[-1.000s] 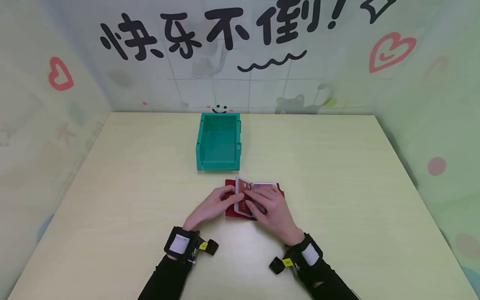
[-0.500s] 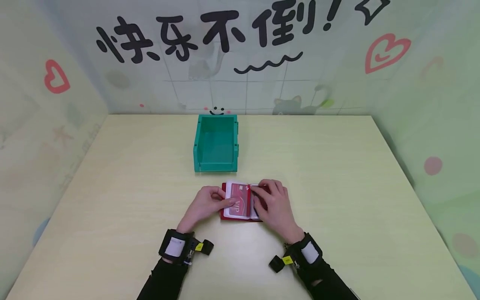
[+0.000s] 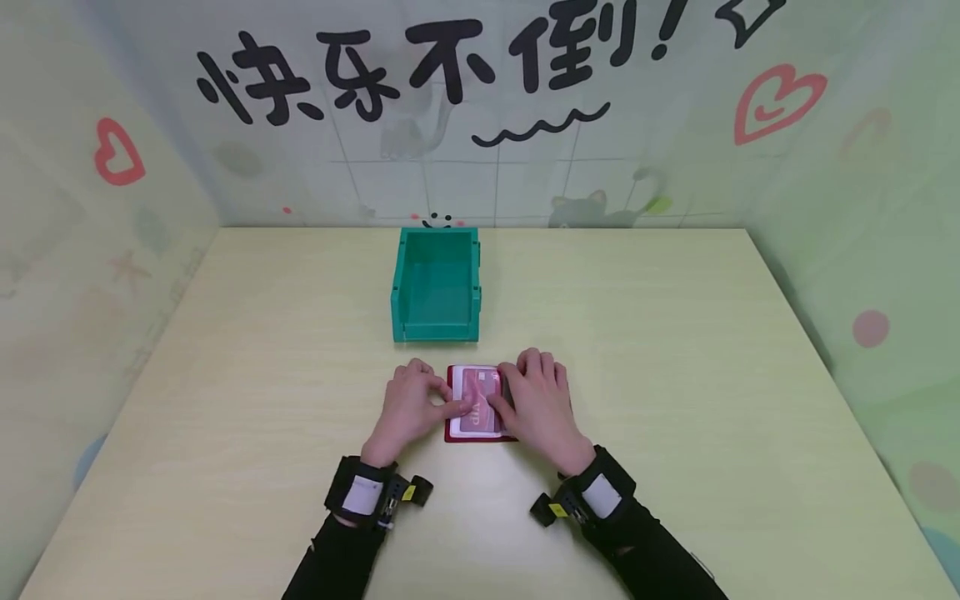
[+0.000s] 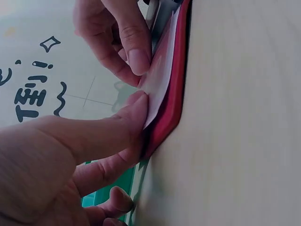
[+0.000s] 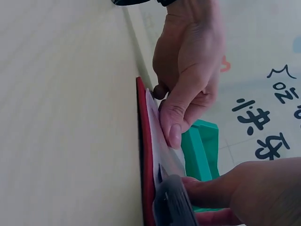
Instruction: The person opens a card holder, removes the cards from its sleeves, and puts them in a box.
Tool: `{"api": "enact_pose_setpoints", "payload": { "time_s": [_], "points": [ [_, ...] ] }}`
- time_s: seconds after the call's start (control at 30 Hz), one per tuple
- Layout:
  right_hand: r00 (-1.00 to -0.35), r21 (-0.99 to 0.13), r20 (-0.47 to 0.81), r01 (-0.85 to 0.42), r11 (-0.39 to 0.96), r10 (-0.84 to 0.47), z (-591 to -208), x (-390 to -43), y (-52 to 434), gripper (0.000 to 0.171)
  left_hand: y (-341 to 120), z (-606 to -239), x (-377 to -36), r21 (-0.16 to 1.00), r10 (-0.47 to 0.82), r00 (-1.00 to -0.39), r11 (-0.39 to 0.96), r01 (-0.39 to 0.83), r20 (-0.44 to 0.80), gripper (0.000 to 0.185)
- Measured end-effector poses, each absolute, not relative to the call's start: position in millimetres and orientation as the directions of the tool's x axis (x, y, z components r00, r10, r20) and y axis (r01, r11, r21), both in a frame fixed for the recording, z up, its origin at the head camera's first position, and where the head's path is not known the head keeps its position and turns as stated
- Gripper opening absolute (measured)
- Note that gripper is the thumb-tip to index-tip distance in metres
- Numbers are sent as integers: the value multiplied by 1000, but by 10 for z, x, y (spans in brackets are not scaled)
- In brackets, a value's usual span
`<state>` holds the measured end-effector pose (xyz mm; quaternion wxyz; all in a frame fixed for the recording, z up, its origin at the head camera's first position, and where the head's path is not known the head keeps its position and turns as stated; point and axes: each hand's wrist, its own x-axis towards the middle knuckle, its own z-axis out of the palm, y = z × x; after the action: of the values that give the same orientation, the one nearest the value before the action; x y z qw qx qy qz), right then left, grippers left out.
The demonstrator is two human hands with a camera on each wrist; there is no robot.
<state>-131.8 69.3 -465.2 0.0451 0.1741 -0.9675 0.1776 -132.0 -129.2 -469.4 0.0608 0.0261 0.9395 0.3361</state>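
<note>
A red card holder (image 3: 456, 431) lies opened on the table with clear plastic sleeves inside. A pink card (image 3: 474, 385) printed VIP shows through a sleeve on the left side. My left hand (image 3: 408, 407) pinches the left edge of that page, thumb on top, as the left wrist view shows. From the other side my right hand (image 3: 542, 410) has thumb and forefinger on the raised inner pages and covers the holder's right part. A dark, curved page (image 5: 174, 200) bulges beside the right fingers in the right wrist view. The right fingertips' exact hold is partly hidden.
Beyond the card holder a teal plastic bin (image 3: 437, 332) stands on the pale wooden table (image 3: 660, 350). Printed wall panels (image 3: 675, 158) enclose the back and both sides.
The VIP page has gone from raised to lying flat on the left. My right hand has shifted slightly and its thumb now reaches the card's right edge. The bin stays put.
</note>
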Motion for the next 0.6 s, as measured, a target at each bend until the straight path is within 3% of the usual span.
{"api": "enact_pose_setpoints", "payload": {
  "time_s": [0.27, 0.43, 0.5, 0.6],
  "points": [
    [-955, -397, 114, -296, 869, -273, -4584, -1375, 629, 40, -1276, -4661, -1341, 654, 86, -982, 755, -48, -170, 26],
    [-963, -529, 129, -267, 805, -235, -4659, -1383, 659, 42, -1277, -4652, -1346, 642, 77, -983, 765, -47, -164, 27],
    [-963, -572, 135, -266, 776, -232, -4708, -1387, 683, 44, -1287, -4654, -1345, 648, 46, -986, 758, -68, -158, 37],
    [-961, -603, 138, -273, 749, -239, -4778, -1392, 701, 47, -1310, -4657, -1343, 675, -31, -990, 729, -114, -135, 78]
  ]
}}
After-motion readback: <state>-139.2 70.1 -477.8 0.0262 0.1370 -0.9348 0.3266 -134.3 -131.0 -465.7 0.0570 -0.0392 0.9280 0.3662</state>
